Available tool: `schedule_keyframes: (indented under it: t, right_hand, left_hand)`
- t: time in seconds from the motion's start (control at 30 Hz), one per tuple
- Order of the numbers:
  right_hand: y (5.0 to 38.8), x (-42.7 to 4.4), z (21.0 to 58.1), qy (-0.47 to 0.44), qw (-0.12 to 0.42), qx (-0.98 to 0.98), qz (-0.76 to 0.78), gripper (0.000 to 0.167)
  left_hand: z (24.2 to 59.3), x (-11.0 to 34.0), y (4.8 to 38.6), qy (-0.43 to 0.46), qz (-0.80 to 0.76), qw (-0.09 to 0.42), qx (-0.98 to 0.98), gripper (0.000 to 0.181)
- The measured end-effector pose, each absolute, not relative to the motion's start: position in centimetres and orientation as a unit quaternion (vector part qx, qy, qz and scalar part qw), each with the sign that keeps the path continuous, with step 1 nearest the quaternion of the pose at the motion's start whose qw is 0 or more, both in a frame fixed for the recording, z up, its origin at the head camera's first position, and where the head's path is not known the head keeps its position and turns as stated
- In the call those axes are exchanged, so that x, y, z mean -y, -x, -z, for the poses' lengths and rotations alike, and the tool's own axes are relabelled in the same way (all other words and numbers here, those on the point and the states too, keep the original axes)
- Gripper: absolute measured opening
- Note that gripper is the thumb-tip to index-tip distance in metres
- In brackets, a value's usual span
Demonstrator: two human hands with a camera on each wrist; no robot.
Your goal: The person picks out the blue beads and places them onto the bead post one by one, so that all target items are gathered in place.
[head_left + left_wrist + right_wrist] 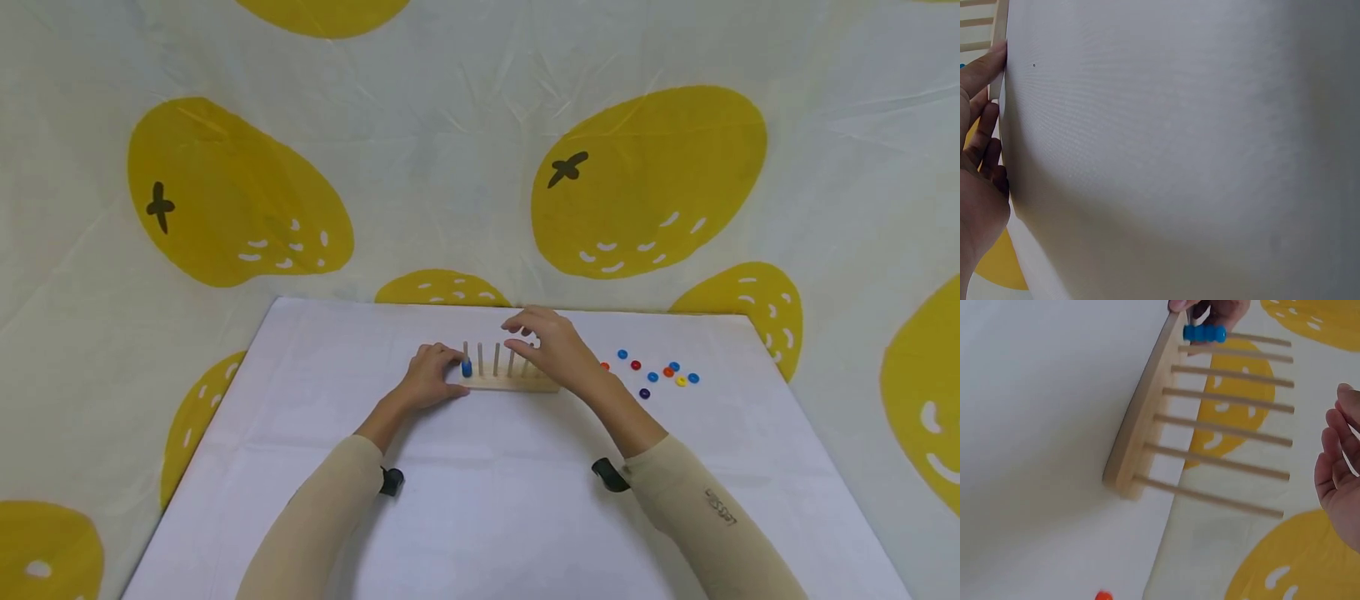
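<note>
We have the rack point(517, 384) near the tabletop's point(480, 500) far edge, blue beads point(467, 368) on its leftmost peg point(465, 348). Our left hand point(427, 377) grips its left end. Our right hand point(553, 343), empty, fingers loosely bent, thumb apart, hangs by the peg tops. Loose beads point(653, 377) lie toward the far right corner.
</note>
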State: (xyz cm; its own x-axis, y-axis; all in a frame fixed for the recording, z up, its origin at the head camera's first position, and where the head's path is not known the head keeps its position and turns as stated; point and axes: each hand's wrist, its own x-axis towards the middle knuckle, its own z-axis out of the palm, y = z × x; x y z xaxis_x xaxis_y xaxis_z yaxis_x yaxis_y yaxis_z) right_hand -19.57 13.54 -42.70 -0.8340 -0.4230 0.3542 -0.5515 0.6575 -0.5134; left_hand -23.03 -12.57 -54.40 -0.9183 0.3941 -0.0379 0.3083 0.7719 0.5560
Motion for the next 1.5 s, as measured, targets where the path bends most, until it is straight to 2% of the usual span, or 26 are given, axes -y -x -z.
schedule_keyframes:
  t: [0.3,0.5,0.7,1.07,1.3,1.5]
  right_hand:
    - [18.2,-19.1,44.1,-0.252,0.171,0.892,-0.333,0.025]
    - [17.3,-23.0,46.0,-0.211,0.175,0.911,-0.307,0.026]
    - [16.6,-26.8,47.6,-0.162,0.153,0.931,-0.288,0.028]
    - [15.6,-31.8,50.2,-0.064,0.076,0.958,-0.268,0.033]
    - [15.6,-33.5,51.2,-0.031,0.043,0.963,-0.265,0.037]
    - [15.8,-33.6,51.3,0.0,-0.016,0.964,-0.267,0.042]
  left_hand:
    - [54.6,12.6,23.0,-0.186,-0.287,0.074,-0.937,0.06]
    - [54.6,12.6,23.1,-0.19,-0.287,0.07,-0.936,0.06]
    - [54.7,12.7,23.1,-0.197,-0.289,0.063,-0.935,0.059]
    - [54.6,12.7,23.1,-0.191,-0.291,0.066,-0.935,0.059]
    - [54.8,12.8,23.1,-0.19,-0.292,0.067,-0.935,0.059]
    - [54.9,12.7,23.1,-0.188,-0.288,0.063,-0.937,0.059]
